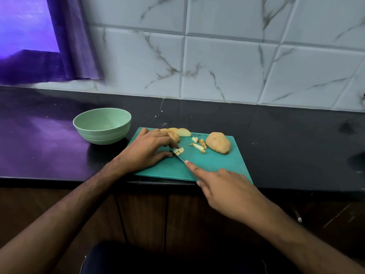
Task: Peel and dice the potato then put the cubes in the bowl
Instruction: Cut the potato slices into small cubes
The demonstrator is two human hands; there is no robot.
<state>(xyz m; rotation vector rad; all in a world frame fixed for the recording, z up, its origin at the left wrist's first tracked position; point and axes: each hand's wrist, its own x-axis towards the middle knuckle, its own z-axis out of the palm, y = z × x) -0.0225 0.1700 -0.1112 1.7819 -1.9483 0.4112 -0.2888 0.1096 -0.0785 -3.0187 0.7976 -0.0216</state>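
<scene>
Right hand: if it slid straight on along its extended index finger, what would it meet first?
Probably the small potato pieces under the left hand fingertips; the right hand points up-left along the knife blade.

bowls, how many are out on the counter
1: a pale green bowl on the dark counter, just left of the teal cutting board. It looks empty. Nothing in view seems able to hide another.
</scene>
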